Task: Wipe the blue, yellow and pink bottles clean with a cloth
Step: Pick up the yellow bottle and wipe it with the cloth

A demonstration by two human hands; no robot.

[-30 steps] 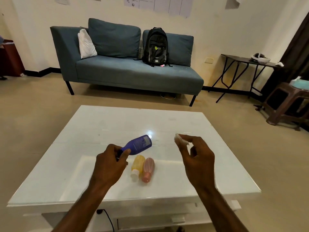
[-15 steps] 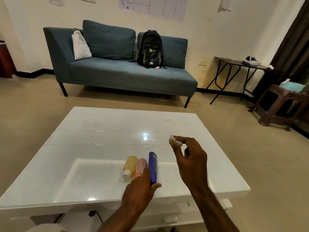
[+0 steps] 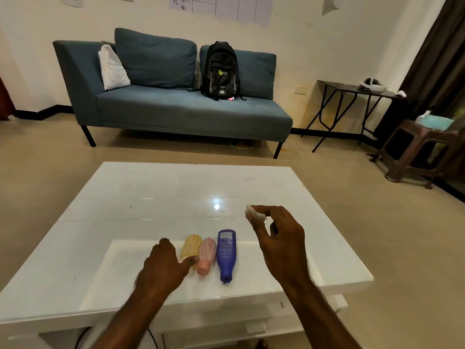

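Note:
Three bottles lie side by side on the white glossy table, caps toward me. The blue bottle is on the right, the pink bottle in the middle, the yellow bottle on the left. My left hand hovers just left of them, thumb tip over the yellow bottle's cap end, holding nothing. My right hand is raised to the right of the blue bottle, fingertips pinched on a small crumpled white cloth.
A blue sofa with a black backpack and a white pillow stands beyond the table. A dark folding table and a brown stool are at the right. A cable hangs under the table's near edge.
My left hand laid the blue bottle down to the right of the pink one, let go, and moved left to the yellow bottle. My right hand stayed raised with the cloth.

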